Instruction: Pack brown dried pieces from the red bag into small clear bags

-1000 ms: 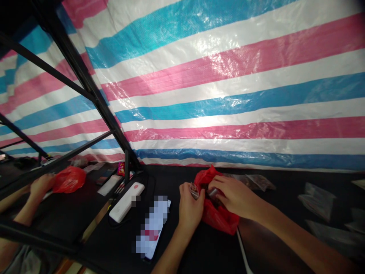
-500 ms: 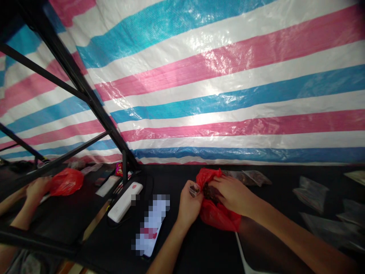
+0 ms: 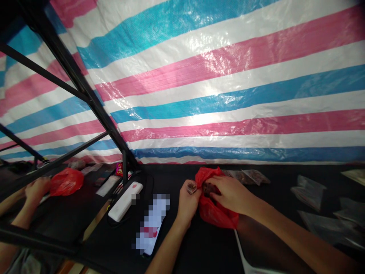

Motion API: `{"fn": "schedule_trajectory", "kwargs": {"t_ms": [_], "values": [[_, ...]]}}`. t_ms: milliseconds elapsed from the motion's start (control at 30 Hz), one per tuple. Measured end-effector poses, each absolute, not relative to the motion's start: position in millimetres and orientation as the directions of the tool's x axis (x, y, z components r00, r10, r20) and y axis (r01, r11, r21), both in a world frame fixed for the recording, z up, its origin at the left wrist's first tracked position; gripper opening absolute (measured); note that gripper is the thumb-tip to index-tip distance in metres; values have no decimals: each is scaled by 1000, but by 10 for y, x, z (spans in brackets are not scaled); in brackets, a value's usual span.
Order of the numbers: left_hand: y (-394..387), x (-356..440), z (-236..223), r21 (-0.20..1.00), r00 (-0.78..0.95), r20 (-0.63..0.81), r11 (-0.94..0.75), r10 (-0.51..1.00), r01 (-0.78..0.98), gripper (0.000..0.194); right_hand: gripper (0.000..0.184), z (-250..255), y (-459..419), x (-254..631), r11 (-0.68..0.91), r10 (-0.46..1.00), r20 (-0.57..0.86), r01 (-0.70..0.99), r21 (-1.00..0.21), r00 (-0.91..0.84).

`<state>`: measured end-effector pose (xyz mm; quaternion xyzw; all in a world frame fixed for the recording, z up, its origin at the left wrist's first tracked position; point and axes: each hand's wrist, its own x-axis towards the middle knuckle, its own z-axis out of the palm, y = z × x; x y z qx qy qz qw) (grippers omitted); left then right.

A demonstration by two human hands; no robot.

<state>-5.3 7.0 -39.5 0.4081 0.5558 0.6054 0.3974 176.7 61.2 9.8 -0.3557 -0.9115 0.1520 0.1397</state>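
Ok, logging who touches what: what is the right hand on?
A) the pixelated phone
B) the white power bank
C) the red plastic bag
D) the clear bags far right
C. The right hand curls over the top of the red plastic bag, while the left hand pinches a small packet.

Entry 1: left hand (image 3: 186,201), a little higher in view, small clear packet (image 3: 192,187) sitting slightly further left in its fingers (shift is slight). Entry 2: red plastic bag (image 3: 218,213), dark contents (image 3: 210,188) at its mouth showing more openly than before. Entry 3: striped tarpaulin (image 3: 228,83), sitting slightly higher in view.
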Motion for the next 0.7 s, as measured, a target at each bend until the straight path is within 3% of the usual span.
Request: {"fn": "schedule_trajectory", "kwargs": {"t_ms": [100, 333, 533, 700], "values": [[73, -64, -389, 997, -365, 75, -83, 928, -6, 15, 24, 144, 601, 1826, 696, 696, 89, 640, -324, -712], [73, -56, -394, 997, -202, 23, -38, 979, -74, 14, 21, 231, 558, 1845, 662, 732, -13, 715, -227, -682], [43, -28, -323, 995, -190, -28, 9, 981, -103, 15, 27, 226, 534, 1823, 632, 768, 47, 744, -215, -639], [12, -24, -285, 991, -193, -24, -2, 981, -135, 15, 36, 103, 563, 1835, 703, 707, 104, 680, -208, -700]]}}
